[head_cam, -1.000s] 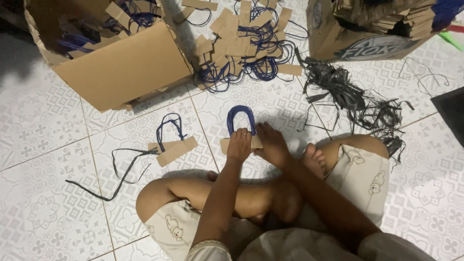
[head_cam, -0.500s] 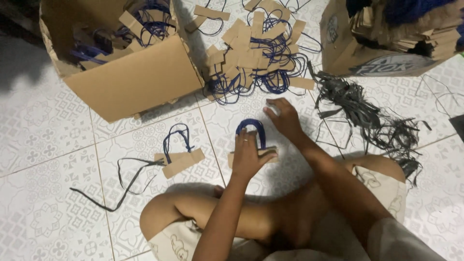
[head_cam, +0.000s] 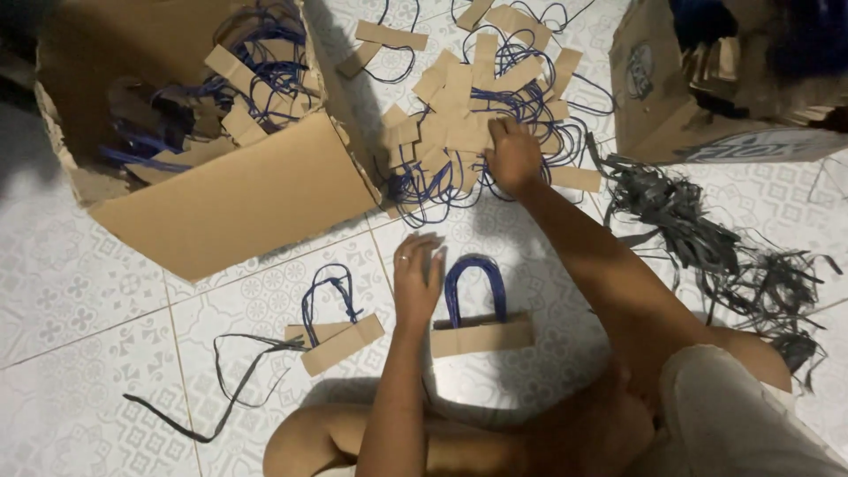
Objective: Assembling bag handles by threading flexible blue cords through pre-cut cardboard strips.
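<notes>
My left hand (head_cam: 417, 281) rests flat on the tiled floor, fingers together, touching the left side of a stack of brown paper strips with blue cord loops (head_cam: 480, 327). My right hand (head_cam: 512, 155) is stretched forward onto a loose pile of the same strips and blue cords (head_cam: 459, 132), fingers curled down on it; whether it grips one I cannot tell. A second small bundle of strips with a blue loop (head_cam: 334, 336) lies to the left of my left hand.
An open cardboard box (head_cam: 230, 203) with more strips and cords lies tipped at the upper left. Another box (head_cam: 707, 124) stands at the upper right. Dark shredded strings (head_cam: 707, 238) spread along the right. A black string (head_cam: 221, 397) trails on the floor.
My right hand has left the stack in front of me and reached forward onto the loose pile. My left hand has stayed by the stack.
</notes>
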